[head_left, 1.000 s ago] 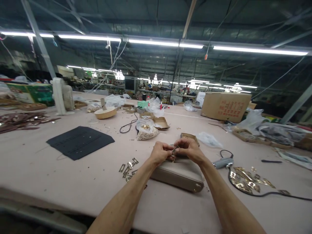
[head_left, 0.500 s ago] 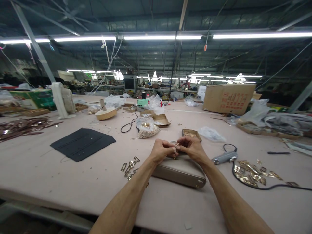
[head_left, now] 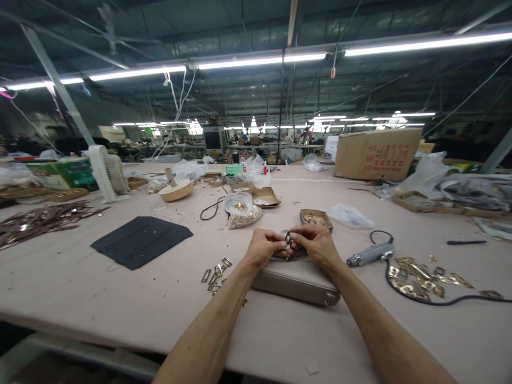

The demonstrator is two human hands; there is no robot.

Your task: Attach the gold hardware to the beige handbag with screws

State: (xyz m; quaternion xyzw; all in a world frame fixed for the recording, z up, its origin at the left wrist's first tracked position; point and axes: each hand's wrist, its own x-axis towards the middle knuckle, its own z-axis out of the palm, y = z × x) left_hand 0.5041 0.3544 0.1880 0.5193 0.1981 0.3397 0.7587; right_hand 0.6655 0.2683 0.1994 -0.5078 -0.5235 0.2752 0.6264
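Observation:
A taupe leather bag [head_left: 296, 282] lies on its side on the table, below both my hands. Over its far edge, my left hand [head_left: 264, 247] and my right hand [head_left: 314, 242] meet with fingertips pinched together. Between them is a small metal fitting [head_left: 288, 238], dark on the side I see; its exact kind is too small to make out. Part of it is hidden by my fingers. Several rectangular metal plates [head_left: 216, 273] lie left of the bag, partly behind my left forearm. Just beyond my right hand stands a small cardboard box [head_left: 318, 217] of little metal parts.
A grey electric screwdriver [head_left: 370, 255] and its black cord lie right of the bag, beside a pile of gold plates [head_left: 424, 277]. Further left are a black sheet [head_left: 142, 241], a tape roll [head_left: 176, 191] and a white fan [head_left: 106, 173]. A bag of small parts [head_left: 243, 213] sits ahead.
The small fitting between my fingertips has turned, from a thin light edge to a darker face. My hands stay over the bag, and the whole view has shifted slightly.

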